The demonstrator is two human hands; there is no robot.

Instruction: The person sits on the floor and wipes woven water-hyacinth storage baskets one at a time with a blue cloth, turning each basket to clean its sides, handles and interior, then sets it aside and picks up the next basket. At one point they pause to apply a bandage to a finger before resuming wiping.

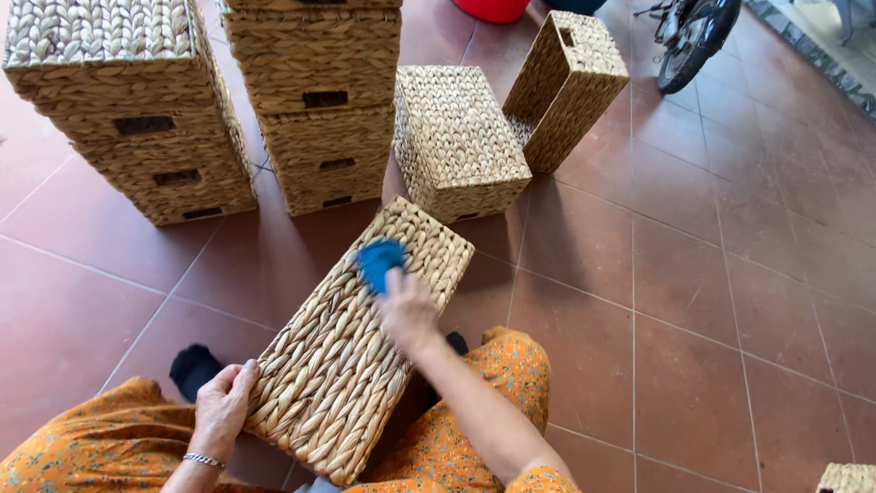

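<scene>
Motion blur hides the fingers of the right hand [406, 309], so its grip cannot be told exactly; it looks closed on a blue cloth [379, 260] that is pressed onto the upper part of a woven basket [351, 351]. The basket is propped across the lap, tilted, its near corner cut off behind orange patterned trousers [456, 438]. The left hand [222, 406] is curled around the basket's lower left edge, fingers wrapped over the rim, a bracelet [203, 460] seen at the wrist. A dark sock [193, 368] is partly hidden by the basket.

Open tiled floor [730, 301] is seen to the right and to the far left, nothing on it. The bottom right corner holds a sliver of another woven piece [849, 477], cut off by the frame.

Ahead, two stacks of baskets [137, 110] [319, 100] are cut off at the top. Just beyond the held basket, a single basket [456, 137] is set upside down, with a tipped basket [566, 87] leaning beside it. A red tub [493, 9] and a motorbike wheel [689, 46] are clipped at the top edge.
</scene>
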